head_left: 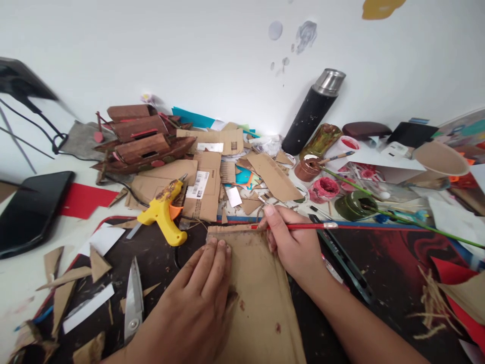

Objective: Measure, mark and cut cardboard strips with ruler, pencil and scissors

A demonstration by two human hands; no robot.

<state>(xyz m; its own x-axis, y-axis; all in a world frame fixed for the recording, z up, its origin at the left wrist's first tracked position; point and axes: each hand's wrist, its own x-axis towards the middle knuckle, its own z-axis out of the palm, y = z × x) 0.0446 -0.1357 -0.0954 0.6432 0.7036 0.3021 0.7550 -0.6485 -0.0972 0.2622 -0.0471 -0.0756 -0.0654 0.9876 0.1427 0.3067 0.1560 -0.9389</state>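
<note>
My left hand (197, 298) lies flat, fingers together and stretched out, pressing on a brown cardboard sheet (261, 303) on the dark mat. My right hand (291, 242) is closed in a pinch on a red-handled paintbrush (341, 226), which lies level and points left along the sheet's top edge. The brush tip sits near the cardboard's upper edge, just beyond my left fingertips.
A yellow glue gun (162, 212), scissors (133, 301), a black utility knife (341, 260) and cardboard scraps lie around. A brown cardboard boat model (140, 141), black flask (312, 114), paint pots (324, 188), a paper cup (441, 159) and a black phone (32, 210) stand further out.
</note>
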